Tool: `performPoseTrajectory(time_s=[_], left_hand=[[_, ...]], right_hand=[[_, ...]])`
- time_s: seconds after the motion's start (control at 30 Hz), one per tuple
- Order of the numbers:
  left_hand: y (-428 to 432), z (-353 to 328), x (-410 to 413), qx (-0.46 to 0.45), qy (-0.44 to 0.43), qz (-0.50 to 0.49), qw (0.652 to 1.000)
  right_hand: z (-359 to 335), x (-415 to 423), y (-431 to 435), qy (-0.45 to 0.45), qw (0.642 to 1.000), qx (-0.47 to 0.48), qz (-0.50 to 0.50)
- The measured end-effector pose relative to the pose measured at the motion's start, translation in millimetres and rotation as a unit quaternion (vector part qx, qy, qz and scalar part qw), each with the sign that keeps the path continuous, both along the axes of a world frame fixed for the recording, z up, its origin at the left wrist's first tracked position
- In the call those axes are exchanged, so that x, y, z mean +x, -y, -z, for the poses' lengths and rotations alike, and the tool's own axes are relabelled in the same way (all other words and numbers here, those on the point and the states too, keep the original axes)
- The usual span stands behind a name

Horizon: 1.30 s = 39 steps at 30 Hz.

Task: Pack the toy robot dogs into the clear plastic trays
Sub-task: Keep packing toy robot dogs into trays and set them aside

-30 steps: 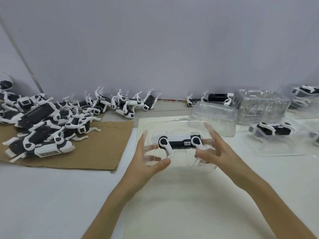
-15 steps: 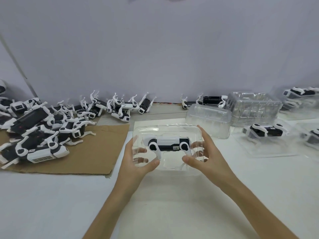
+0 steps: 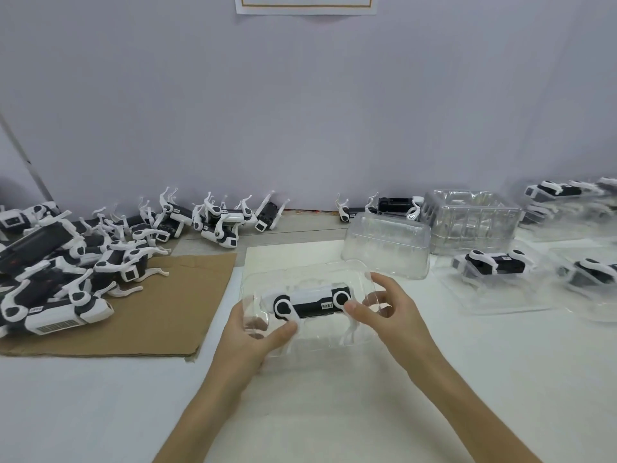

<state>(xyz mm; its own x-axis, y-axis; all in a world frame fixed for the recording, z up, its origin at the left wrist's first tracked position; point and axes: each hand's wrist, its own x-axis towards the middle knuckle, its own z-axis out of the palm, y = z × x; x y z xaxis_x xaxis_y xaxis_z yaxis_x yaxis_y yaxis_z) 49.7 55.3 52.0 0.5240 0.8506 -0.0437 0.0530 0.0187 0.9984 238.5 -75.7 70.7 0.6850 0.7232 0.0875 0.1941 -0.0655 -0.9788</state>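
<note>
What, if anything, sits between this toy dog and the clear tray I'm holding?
Nothing visible. The toy dog already lies inside the clear tray, gripped by the left hand and right hand.

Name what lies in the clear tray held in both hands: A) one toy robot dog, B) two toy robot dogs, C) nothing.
A: a single toy robot dog lies in the clear tray that the left hand and right hand hold.

The white table [image 3: 100, 412] carries a cardboard sheet [image 3: 160, 315] at left, stacked clear trays [image 3: 470, 222] at right.
</note>
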Motion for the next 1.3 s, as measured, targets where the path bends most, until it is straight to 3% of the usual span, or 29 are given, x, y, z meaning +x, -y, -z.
performPoseTrajectory(time_s=[0.1,0.23,0.37,0.53,0.67,0.77,0.9,0.97,1.1,1.3], left_hand=[[3.6,-0.1,3.4,0.021,0.013,-0.015,1.0],[2.4,0.0,1.3,-0.011,0.073,-0.014,0.997],[0.4,-3.5,-2.0,0.016,0.064,-0.04,0.997],[4.4,-5.1,-2.3,0.032,0.037,-0.072,0.996],[3.3,-3.8,-2.8,0.077,0.022,-0.083,0.993],[4.5,-2.1,-0.7,0.098,-0.007,-0.058,0.993],[6.1,0.3,0.2,0.114,-0.012,-0.037,0.993],[6.2,-2.4,0.2,0.07,0.016,-0.014,0.997],[7.7,-6.6,2.2,-0.034,0.062,0.003,0.998],[5.8,-5.5,2.1,-0.045,0.051,-0.026,0.997]], right_hand=[[-3.4,1.1,0.7,-0.026,0.999,-0.028,-0.013],[-7.7,3.7,4.0,-0.15,0.985,-0.062,-0.06],[-8.6,9.9,6.1,-0.168,0.985,-0.033,-0.016],[-3.3,6.1,3.3,-0.051,0.997,-0.054,-0.015],[5.3,-2.4,1.6,0.17,0.983,-0.064,0.032],[1.6,-12.5,4.8,0.333,0.943,0.001,-0.022],[-2.8,-37.5,0.8,0.512,0.837,-0.057,-0.183],[-2.8,-50.1,-5.4,0.54,0.807,-0.087,-0.222],[-8.8,-52.4,-14.8,0.545,0.799,-0.137,-0.215],[-5.1,-4.6,-3.9,0.539,0.805,-0.217,-0.122]])
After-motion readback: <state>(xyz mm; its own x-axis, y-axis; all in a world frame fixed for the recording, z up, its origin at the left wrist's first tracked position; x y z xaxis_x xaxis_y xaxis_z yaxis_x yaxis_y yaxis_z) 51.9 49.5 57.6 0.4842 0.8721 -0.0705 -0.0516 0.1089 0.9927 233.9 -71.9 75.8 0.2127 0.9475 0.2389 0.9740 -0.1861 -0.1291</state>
